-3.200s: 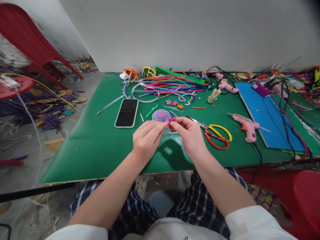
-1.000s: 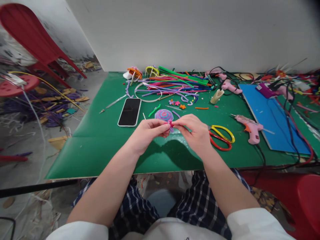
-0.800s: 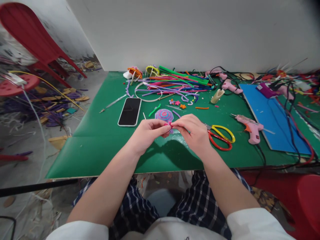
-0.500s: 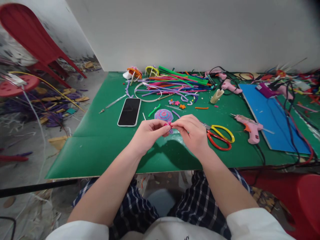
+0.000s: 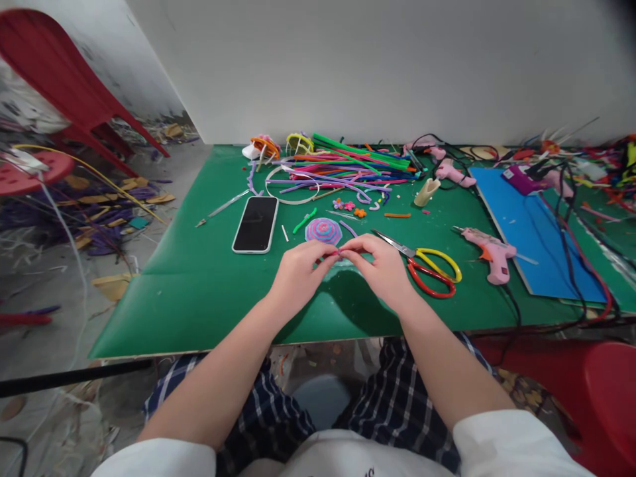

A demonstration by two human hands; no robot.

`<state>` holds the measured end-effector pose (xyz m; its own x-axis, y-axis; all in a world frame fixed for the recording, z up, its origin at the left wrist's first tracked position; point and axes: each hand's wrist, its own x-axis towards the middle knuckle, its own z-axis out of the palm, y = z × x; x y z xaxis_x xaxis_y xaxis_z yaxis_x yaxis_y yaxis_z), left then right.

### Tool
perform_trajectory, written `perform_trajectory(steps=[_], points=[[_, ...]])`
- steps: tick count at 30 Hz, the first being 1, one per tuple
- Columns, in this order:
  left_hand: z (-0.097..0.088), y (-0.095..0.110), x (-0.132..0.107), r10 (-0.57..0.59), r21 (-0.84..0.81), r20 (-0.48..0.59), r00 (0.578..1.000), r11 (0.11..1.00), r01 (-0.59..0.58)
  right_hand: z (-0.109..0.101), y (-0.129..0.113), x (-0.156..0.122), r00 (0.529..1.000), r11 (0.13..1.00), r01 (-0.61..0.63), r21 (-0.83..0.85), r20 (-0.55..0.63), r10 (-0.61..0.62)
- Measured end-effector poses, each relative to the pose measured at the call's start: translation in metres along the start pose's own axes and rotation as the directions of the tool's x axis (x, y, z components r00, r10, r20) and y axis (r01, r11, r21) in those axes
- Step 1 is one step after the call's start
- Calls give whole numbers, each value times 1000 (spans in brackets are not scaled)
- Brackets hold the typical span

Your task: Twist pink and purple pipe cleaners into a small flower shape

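Note:
My left hand (image 5: 303,270) and my right hand (image 5: 381,270) meet fingertip to fingertip over the front of the table. Both are closed in a pinch on a small pink pipe cleaner piece (image 5: 338,252), mostly hidden by the fingers. Just beyond them lies a pink, blue and purple spiral dome (image 5: 323,230) of coiled pipe cleaner, its near edge partly covered. A purple pipe cleaner strip (image 5: 350,228) curves beside it. Right of my right hand are scissors (image 5: 431,270) with red and yellow handles, blades slightly apart. Small pipe cleaner flowers (image 5: 349,206) lie behind the dome.
A phone (image 5: 256,224) lies to the left, near a green twisted piece (image 5: 305,220). Bundled pipe cleaners (image 5: 348,162) and a white hoop (image 5: 269,191) are at the back. A pink glue gun (image 5: 489,252) and a blue board (image 5: 536,245) occupy the right, with trailing cables.
Both hands have drawn their fingertips closer round the pink piece, which now shows less. My right hand has shifted off the scissors' blades, leaving them in sight. The view has moved slightly.

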<state>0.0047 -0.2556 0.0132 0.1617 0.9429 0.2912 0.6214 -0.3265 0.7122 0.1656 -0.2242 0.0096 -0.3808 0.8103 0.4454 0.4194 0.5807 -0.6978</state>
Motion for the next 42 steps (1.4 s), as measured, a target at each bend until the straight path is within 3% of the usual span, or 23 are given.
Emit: perform_trajectory(steps=[4,8,10,14,18,23,28,33,38,42], points=[[-5,-5,-2,-7,27,109,994,1000,4,-1,20,-24,970,924,235,-302,14,-242],[-13,-9,-3,-68,88,84,994,994,60,-8,34,-56,919,871,361,-333,285,-272],[-14,-9,-2,-78,95,87,993,993,69,-17,35,-64,937,905,305,-295,264,-230],[-14,-7,-2,-68,120,103,992,991,55,-31,33,-65,990,947,139,-288,71,-124],[-13,-8,-2,-62,127,109,992,991,48,-21,32,-62,986,960,89,-264,157,-49],[-9,-11,-3,-70,161,160,985,986,44,-2,31,-62,983,930,-85,-357,124,137],[1,-16,-3,-69,166,235,969,986,30,6,30,-64,979,899,-90,-429,128,159],[24,-18,-8,-52,203,345,937,979,-21,8,32,-64,975,914,-116,-390,131,180],[37,-14,-15,-21,262,353,935,962,-78,5,33,-64,978,933,-102,-345,136,157],[37,-14,-16,-14,261,346,938,962,-82,4,30,-65,983,908,-62,-414,131,127]])
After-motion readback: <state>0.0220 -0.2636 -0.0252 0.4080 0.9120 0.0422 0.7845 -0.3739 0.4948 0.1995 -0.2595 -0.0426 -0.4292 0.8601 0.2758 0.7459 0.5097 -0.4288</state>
